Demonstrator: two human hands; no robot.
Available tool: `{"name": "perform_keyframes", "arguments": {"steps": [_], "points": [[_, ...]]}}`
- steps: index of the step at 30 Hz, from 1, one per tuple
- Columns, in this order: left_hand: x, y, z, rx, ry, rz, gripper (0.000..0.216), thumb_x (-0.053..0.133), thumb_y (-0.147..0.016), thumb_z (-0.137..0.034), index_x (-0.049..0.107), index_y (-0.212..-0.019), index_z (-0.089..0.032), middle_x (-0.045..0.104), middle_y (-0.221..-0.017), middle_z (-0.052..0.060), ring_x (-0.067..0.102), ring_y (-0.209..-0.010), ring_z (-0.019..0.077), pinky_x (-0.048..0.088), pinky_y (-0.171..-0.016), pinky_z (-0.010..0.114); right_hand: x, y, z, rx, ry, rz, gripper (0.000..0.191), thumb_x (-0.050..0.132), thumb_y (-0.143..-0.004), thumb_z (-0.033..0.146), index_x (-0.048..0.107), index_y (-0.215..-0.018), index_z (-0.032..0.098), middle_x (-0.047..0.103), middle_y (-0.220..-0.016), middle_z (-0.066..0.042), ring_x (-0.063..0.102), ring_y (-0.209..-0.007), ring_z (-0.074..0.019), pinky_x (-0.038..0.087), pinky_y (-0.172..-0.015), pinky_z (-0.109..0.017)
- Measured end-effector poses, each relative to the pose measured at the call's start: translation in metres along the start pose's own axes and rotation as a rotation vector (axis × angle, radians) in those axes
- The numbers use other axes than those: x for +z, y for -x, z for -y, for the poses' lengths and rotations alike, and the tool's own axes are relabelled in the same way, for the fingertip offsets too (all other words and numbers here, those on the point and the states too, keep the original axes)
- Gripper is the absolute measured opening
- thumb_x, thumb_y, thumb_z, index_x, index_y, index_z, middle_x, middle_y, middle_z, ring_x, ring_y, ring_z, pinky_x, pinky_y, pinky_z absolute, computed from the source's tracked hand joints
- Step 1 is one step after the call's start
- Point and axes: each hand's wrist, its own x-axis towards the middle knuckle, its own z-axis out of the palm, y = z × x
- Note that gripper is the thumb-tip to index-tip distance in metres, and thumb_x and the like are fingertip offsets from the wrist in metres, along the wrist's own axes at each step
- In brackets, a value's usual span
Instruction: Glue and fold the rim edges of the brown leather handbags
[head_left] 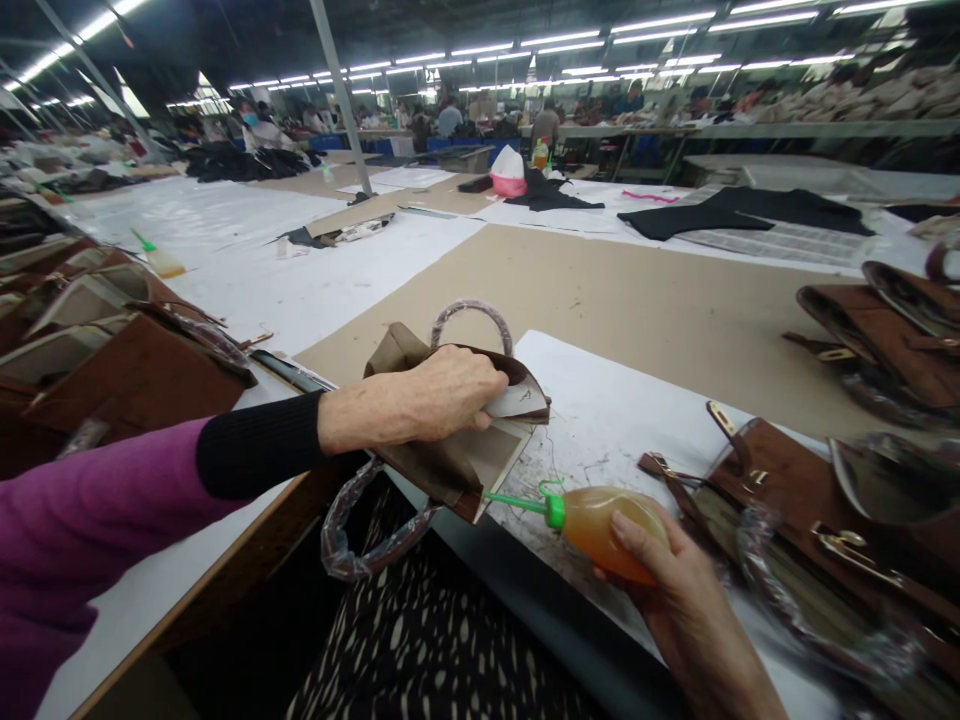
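Note:
A brown handbag (435, 462) with plastic-wrapped handles lies at the table's edge, its olive lining showing. My left hand (442, 395) is closed on the bag's upper edge, beside a pale flap; the fingertips are partly hidden. In my right hand (667, 565) is a squeeze bottle (611, 525) of amber liquid with a green cap and a long thin green nozzle. The bottle is held on its side, and the nozzle tip meets or nearly meets the lower corner of the bag's open edge. Whether any liquid is coming out cannot be made out.
More brown handbags stand at the left (127, 370) and right (787, 480). Another glue-like squeeze bottle (161, 260) sits at the left. Black fabric pieces (742, 212) and a pink-and-white bundle (509, 172) lie farther back. Loose threads litter the white paper (577, 440). People work in the background.

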Motion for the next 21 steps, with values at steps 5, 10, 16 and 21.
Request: {"name": "perform_keyframes", "arguments": {"steps": [5,10,16,21], "points": [[-0.003,0.001,-0.002,-0.011,0.009,0.026,0.019,0.063,-0.084,-0.027,0.061,-0.095,-0.012,0.065,-0.094,0.009,0.059,-0.084,0.0205,0.040,-0.067,0.029,0.001,0.006,0.003,0.013,0.023,-0.004,0.040,0.079,-0.070,0.045,0.068,-0.097,0.019,0.066,-0.095,-0.007,0.058,-0.077,-0.0207,0.050,-0.055,-0.023],[-0.008,0.001,-0.004,-0.028,0.022,0.052,0.018,0.063,-0.084,-0.026,0.062,-0.095,-0.011,0.065,-0.094,0.010,0.059,-0.085,0.0214,0.041,-0.069,0.030,0.002,0.002,0.005,-0.014,0.024,-0.059,0.039,0.080,-0.069,0.044,0.068,-0.095,0.018,0.066,-0.094,-0.006,0.059,-0.079,-0.0214,0.051,-0.056,-0.024],[-0.005,0.000,-0.003,-0.019,0.029,0.017,0.015,0.064,-0.081,-0.025,0.061,-0.087,-0.012,0.064,-0.084,0.009,0.057,-0.074,0.0190,0.040,-0.064,0.029,0.001,-0.003,0.002,-0.022,0.044,-0.007,0.041,0.079,-0.071,0.046,0.067,-0.099,0.019,0.066,-0.099,-0.007,0.059,-0.082,-0.0239,0.052,-0.059,-0.027],[0.000,-0.002,0.001,0.011,0.041,-0.039,0.014,0.063,-0.081,-0.026,0.060,-0.084,-0.013,0.063,-0.080,0.007,0.057,-0.071,0.0172,0.041,-0.064,0.028,0.004,0.008,0.004,-0.038,0.123,0.000,0.041,0.078,-0.069,0.049,0.067,-0.096,0.020,0.067,-0.091,-0.006,0.059,-0.076,-0.0236,0.051,-0.056,-0.027]]}}
